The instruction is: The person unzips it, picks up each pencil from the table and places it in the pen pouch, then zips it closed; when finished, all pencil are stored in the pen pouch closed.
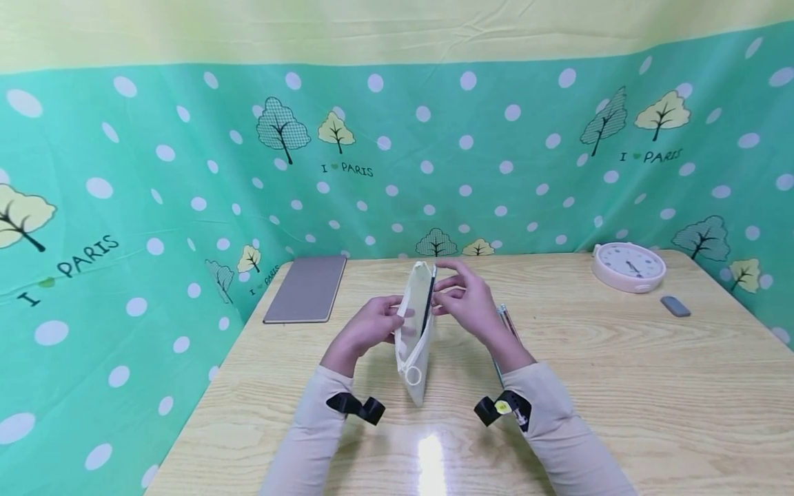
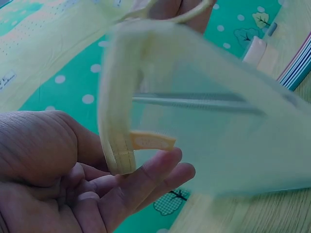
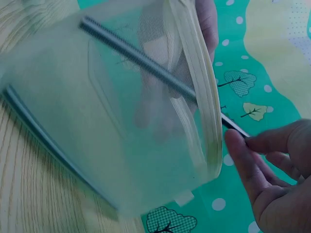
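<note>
A translucent pale zip pouch (image 1: 419, 382) stands upright on its narrow side between my hands, mouth parted. My left hand (image 1: 372, 324) grips its near-left zipper edge between thumb and fingers; an orange tag (image 2: 153, 141) shows by those fingertips. My right hand (image 1: 468, 303) pinches the end of a dark pencil (image 3: 234, 126) at the opposite edge. Most of that pencil slants inside the pouch, seen through its wall. A second dark stick (image 3: 58, 148) shows low along the pouch's bottom in the right wrist view. A round ring pull (image 1: 413, 375) hangs at the zipper's near end.
Several pencils (image 1: 505, 318) lie on the wooden table (image 1: 620, 413), partly hidden under my right forearm. A grey notebook (image 1: 307, 289) lies at the back left. Back right are a pink round clock (image 1: 629, 267) and a small grey eraser-like block (image 1: 675, 306). A patterned curtain (image 1: 403, 138) surrounds the table.
</note>
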`<action>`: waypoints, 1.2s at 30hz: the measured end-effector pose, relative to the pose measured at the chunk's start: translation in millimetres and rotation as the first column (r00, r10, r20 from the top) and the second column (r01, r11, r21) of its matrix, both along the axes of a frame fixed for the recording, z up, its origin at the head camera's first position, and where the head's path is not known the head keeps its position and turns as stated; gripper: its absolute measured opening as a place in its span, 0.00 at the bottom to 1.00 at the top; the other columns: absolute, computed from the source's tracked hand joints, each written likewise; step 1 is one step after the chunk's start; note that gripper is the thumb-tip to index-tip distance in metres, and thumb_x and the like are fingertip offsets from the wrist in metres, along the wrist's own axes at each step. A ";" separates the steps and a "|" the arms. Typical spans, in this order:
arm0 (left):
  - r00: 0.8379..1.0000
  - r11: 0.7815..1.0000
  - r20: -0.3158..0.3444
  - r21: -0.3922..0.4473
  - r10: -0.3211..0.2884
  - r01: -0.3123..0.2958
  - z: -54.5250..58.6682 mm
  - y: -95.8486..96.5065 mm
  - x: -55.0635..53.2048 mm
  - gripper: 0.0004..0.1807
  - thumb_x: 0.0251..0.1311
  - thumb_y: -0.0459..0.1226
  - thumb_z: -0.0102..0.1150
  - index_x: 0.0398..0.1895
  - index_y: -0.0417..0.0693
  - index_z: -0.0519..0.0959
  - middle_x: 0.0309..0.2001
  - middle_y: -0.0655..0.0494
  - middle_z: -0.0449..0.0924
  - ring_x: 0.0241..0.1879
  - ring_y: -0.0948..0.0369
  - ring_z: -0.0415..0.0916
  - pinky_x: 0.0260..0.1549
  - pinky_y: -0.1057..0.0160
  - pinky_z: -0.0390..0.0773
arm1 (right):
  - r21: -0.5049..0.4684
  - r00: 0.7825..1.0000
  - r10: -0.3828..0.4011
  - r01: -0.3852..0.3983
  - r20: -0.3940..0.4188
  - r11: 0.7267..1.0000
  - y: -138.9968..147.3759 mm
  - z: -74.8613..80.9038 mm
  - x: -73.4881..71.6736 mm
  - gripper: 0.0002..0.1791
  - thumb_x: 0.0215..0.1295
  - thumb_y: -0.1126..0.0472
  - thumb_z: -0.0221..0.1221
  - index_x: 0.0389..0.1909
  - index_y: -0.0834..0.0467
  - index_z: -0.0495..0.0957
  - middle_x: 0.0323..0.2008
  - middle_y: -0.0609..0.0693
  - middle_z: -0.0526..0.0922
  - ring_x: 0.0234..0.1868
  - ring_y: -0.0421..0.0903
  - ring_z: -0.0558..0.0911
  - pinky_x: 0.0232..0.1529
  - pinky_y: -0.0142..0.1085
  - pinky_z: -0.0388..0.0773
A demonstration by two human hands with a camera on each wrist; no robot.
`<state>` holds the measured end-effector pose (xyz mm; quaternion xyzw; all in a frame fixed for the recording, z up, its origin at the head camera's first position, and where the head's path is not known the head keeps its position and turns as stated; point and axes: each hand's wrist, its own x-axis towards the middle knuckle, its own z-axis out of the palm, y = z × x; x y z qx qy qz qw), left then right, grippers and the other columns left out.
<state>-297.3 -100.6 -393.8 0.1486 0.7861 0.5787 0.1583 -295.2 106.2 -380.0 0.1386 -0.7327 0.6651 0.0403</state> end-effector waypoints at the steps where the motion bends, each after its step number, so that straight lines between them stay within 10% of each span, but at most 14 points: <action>1: 1.000 1.000 0.000 0.003 -0.004 0.004 0.1 0.2 0.3 0.28 0.73 0.25 0.42 0.75 0.25 0.60 0.63 0.28 0.76 0.50 0.41 0.86 0.46 0.51 0.89 | -0.007 1.000 -0.011 0.011 -0.004 1.000 0.5 0.0 0.0 0.29 0.66 0.79 0.58 0.69 0.66 0.69 0.44 0.66 0.81 0.34 0.43 0.86 0.39 0.38 0.90; 36: 1.000 1.000 0.013 0.013 0.026 -0.026 -2.2 -3.2 1.1 0.28 0.70 0.22 0.40 0.74 0.25 0.61 0.66 0.29 0.73 0.53 0.40 0.84 0.47 0.52 0.89 | 0.046 0.994 -0.101 0.099 0.041 0.994 36.1 8.6 -7.1 0.23 0.73 0.68 0.56 0.67 0.70 0.72 0.46 0.63 0.81 0.35 0.44 0.87 0.42 0.35 0.89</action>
